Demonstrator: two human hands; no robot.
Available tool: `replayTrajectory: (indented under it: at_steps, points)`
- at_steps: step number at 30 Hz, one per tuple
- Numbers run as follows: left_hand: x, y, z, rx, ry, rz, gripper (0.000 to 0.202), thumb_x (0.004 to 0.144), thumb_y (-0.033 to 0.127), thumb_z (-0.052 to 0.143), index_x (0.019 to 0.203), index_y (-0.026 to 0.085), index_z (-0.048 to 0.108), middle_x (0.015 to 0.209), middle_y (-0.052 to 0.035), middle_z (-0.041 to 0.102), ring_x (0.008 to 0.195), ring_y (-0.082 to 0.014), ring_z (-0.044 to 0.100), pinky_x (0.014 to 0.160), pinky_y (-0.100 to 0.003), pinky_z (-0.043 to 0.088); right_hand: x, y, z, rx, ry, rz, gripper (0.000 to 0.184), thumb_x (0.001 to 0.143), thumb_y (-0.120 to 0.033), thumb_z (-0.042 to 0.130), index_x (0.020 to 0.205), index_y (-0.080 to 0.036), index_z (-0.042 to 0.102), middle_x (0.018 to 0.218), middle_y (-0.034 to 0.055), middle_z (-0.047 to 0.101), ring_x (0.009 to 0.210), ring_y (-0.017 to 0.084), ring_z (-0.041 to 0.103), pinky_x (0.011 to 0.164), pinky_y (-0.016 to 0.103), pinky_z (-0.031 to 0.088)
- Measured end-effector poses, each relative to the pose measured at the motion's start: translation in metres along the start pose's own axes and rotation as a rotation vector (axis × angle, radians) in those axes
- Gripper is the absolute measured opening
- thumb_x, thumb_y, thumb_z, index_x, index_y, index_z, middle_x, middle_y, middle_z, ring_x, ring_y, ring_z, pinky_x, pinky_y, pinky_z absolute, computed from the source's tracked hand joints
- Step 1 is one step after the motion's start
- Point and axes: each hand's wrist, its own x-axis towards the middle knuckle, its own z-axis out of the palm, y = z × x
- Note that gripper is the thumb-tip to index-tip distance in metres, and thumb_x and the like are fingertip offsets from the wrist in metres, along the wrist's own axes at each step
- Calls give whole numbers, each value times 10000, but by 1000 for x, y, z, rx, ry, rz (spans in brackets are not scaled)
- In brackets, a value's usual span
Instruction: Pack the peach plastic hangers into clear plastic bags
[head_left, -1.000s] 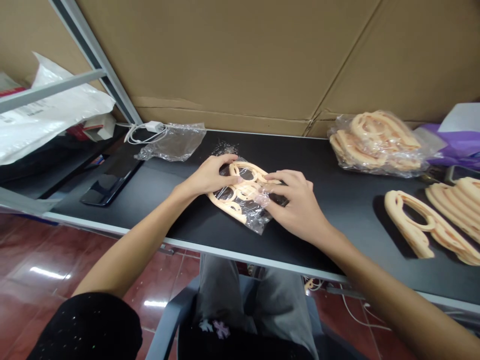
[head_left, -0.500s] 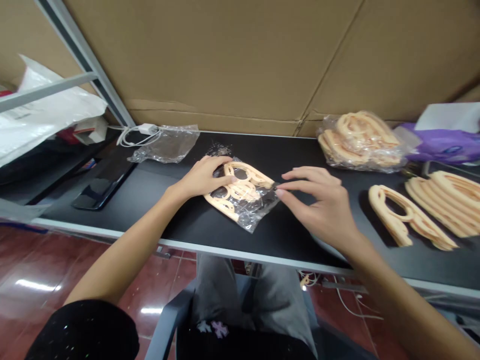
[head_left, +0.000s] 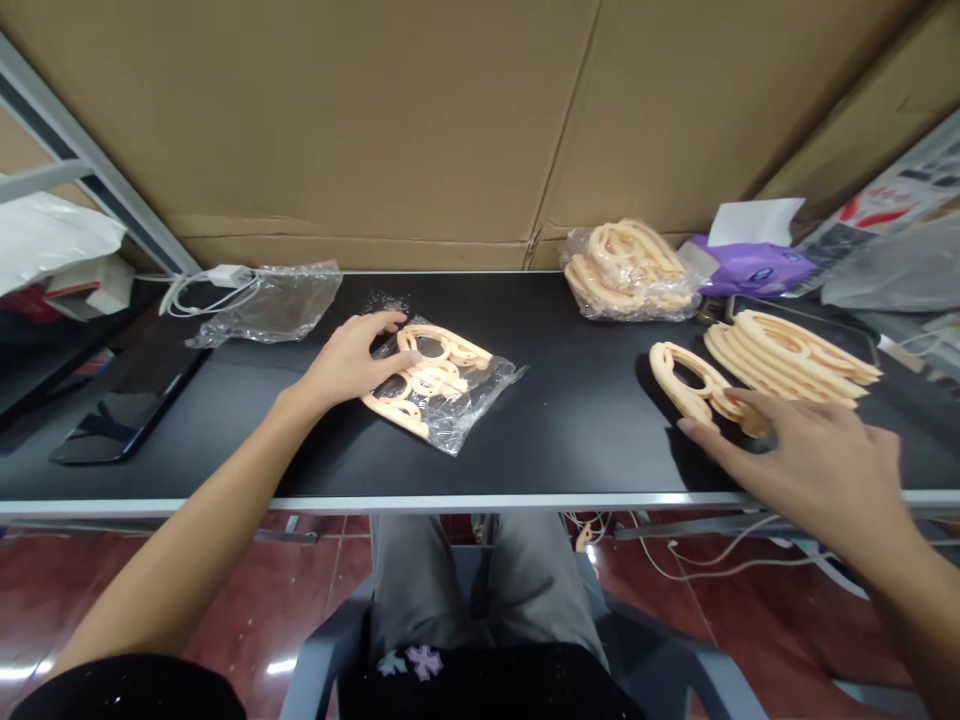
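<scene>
Head view | pale pieces (head_left: 444, 378) lie bagged on worktop (head_left: 570, 430); stack (head_left: 765, 370) left loose | clear bag (head_left: 480, 405) touched by left hand (head_left: 341, 365), fingers spread | single piece (head_left: 714, 390) straddled by right hand (head_left: 821, 470), fingers part-curled, grip unclear

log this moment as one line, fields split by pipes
left hand: on clear plastic bag holding beige openwork pieces | right hand: at loose beige pieces, grip unclear | back right: purple tissue pack

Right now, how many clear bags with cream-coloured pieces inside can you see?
2: one bag on the table, partly under the left hand; another bag at the back, left of the purple pack. Any hidden behind things wouldn't show.
</scene>
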Motion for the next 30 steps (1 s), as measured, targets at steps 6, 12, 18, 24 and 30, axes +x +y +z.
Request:
replayTrajectory:
  at_steps: [6,12,18,24,30]
  points:
    - [-1,3,0,-53,86,-10,587,891,577,608,1321,182,667,1226,-101,740,1141,-277,673,1071,-437,478,10,3,-7,186,15,110,606,762,-699,569,1091,-221,741,1096,208,768,1164,410,655,929,548,460]
    - [-1,0,1,-64,63,-5,589,884,561,598,1316,166,663,1270,-112,724,1157,-282,661,1073,-447,475,-8,-17,-36,550,39,269,598,579,-748,728,990,-318,786,1078,101,797,1070,381,714,927,539,512]
    - [0,-3,5,-55,25,20,553,850,530,617,1264,165,664,1285,-115,703,1145,-288,637,1069,-452,463,-38,-73,-43,734,-1,-263,424,743,-650,737,1015,-325,753,1058,14,811,945,282,771,874,433,608]
    - [-6,21,1,-78,138,175,301,864,483,629,925,192,675,997,-61,687,994,-235,601,962,-393,466,-36,-101,-39,676,124,-555,294,899,-476,675,1105,-266,673,1143,39,784,1019,234,764,898,366,613]
    - [-31,77,3,90,9,322,329,799,526,735,889,213,689,991,-58,705,1002,-268,603,985,-436,403,-30,-107,-40,655,85,-591,324,897,-446,680,1161,-259,660,1201,67,762,1067,281,743,873,426,608]
